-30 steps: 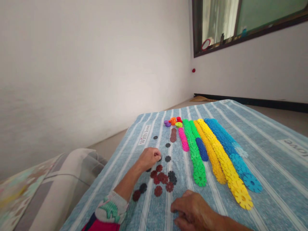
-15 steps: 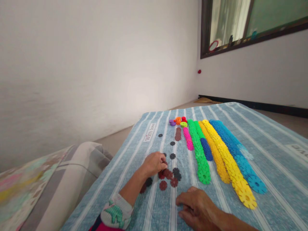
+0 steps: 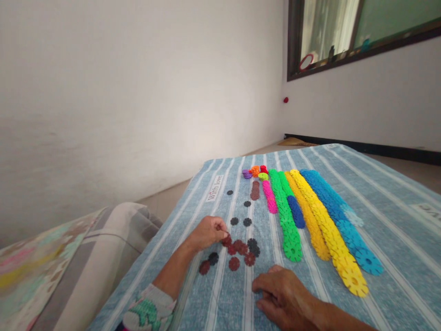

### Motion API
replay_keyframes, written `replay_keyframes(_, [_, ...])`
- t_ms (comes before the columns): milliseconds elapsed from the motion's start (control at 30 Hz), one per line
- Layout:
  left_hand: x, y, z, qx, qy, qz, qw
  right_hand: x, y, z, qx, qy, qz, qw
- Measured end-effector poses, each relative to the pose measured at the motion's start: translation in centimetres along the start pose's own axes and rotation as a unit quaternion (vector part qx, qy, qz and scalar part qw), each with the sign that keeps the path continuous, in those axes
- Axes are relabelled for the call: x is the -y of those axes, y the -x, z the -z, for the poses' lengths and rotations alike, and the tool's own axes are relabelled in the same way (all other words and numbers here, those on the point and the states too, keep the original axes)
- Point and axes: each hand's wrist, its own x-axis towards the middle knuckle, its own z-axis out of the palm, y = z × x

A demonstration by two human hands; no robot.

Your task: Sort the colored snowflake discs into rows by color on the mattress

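My left hand (image 3: 208, 232) is closed in a pinch on a dark brown snowflake disc (image 3: 226, 240), low over the striped cloth. Just right of it lie loose brown discs (image 3: 240, 247), one reddish disc (image 3: 231, 249) and a lone brown disc (image 3: 234, 264). Black discs (image 3: 253, 248) overlap beside them; another black disc (image 3: 213, 258) lies next to a brown disc (image 3: 204, 267) nearer me. My right hand (image 3: 285, 294) rests on the cloth near the front, fingers curled in; whatever they hold, if anything, is hidden.
Overlapping disc rows lie at right: green (image 3: 285, 216), yellow (image 3: 330, 230), blue (image 3: 358, 246), navy (image 3: 295, 211), pink (image 3: 269, 196). A short brown row (image 3: 255, 190) and small orange discs (image 3: 255, 171) lie farther back. A grey-striped bedcover (image 3: 113, 248) is at left, beside the wall.
My left hand has drawn back to the left with a brown disc in its fingertips, uncovering a black disc and several brown ones. My right hand has stayed in place.
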Motion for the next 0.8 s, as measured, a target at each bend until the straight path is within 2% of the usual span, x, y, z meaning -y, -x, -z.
replay_keyframes(133, [0.5,0.5,0.0,0.026,-0.001,0.025,0.999,0.3,0.1,0.2,-0.012,-0.024,-0.002,1.0])
replay_keyframes(300, [1.0,0.5,-0.2,0.027,-0.093,0.016,0.995,0.2,0.3,0.1,-0.019,-0.029,0.005,0.999])
replay_keyframes(500, [0.4,0.8,-0.2,0.044,-0.172,-0.004,0.984,0.2,0.2,0.0,-0.017,-0.032,-0.004,0.999])
replay_keyframes(600, [0.0,0.9,-0.3,0.043,-0.172,-0.001,0.984,0.3,0.2,0.1,-0.016,-0.024,-0.005,1.0])
replay_keyframes(800, [-0.1,0.9,0.0,0.042,-0.107,0.01,0.993,0.1,0.1,-0.1,-0.007,0.005,-0.005,1.0])
